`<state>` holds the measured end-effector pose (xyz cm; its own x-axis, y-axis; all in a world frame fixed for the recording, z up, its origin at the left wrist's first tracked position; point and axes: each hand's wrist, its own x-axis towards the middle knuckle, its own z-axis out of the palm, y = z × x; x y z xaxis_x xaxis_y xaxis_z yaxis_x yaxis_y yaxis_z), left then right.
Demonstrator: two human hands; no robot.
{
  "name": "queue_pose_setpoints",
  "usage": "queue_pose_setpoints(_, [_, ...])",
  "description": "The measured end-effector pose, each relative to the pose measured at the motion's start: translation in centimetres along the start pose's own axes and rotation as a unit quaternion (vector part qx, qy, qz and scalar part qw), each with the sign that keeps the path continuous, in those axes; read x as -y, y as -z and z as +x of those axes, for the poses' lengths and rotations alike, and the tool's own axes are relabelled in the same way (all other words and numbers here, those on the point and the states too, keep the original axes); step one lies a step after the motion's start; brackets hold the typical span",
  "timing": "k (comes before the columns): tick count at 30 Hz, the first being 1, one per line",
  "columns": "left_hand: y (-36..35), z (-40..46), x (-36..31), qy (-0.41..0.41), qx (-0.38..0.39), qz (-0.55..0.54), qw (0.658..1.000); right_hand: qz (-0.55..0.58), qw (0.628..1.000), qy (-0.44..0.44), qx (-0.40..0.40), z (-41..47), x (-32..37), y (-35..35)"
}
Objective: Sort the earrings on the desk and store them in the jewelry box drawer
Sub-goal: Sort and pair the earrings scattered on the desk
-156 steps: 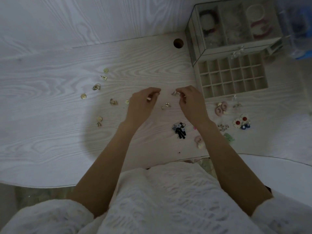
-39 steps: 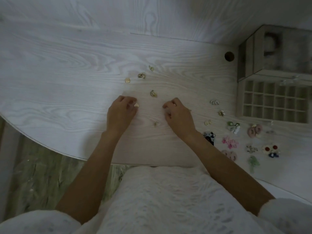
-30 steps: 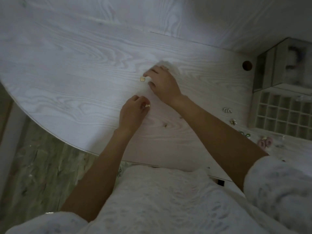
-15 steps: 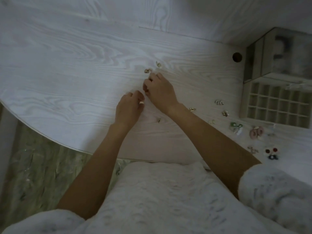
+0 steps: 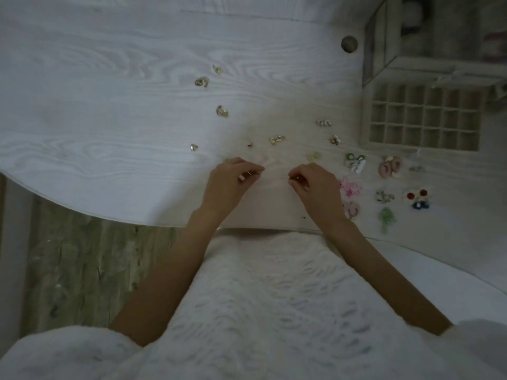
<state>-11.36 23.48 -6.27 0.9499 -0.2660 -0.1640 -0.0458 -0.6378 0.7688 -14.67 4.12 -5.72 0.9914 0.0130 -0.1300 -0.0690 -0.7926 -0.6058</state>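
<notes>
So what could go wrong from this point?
1. Both hands, left and right, seem to pinch tiny gold pieces above the desk edge; a slip could drop one to the floor.
2. The right forearm lies close to the pink earrings; reaching for the drawer might sweep the sorted pairs apart.
3. In the dim light, the gold earrings may be mismatched.

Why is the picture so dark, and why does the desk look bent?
Head view: the light is dim and greyish; the desk edge curves from the wide-angle lens; the jewelry box at the top right corner is blurry; a soft shadow lies above the hands.
</notes>
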Motion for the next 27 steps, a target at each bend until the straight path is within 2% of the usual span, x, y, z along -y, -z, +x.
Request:
queue_pose_setpoints(2, [-1.8, -1.2, -0.6, 0.017, 0.016, 0.015, 1.000, -0.021, 1.000, 0.018, 0.009, 0.3, -0.5, 0.0])
queue_pose_setpoints(7, [-4.2, -1.7, -1.9, 0.084, 0.003, 0.005, 0.996, -0.077, 0.996, 0.052, 0.019, 2.2, -1.0, -0.5])
queue_pose_setpoints(12, [-5.6, -1.1, -2.5, 0.041, -0.034, 0.055, 0.997, -0.082, 0.994, 0.065, 0.023, 2.6, -1.5, -1.0])
queue_pose_setpoints(17, [-6.2, -1.2, -2.6, 0.055, -0.088, 0.056, 0.993, -0.074, 0.994, 0.073, 0.020, 2.3, -1.8, -0.1])
queue_pose_setpoints(23, [-6.3, -1.1, -3.6, 0.094, -0.088, 0.035, 0.991, -0.060, 0.994, 0.069, 0.059, 2.7, -1.8, 0.2])
queue_pose_setpoints(27, [-6.8, -0.6, -4.1, 0.086, -0.080, 0.043, 0.992, -0.051, 0.995, 0.050, 0.068, 2.7, -1.4, 0.0])
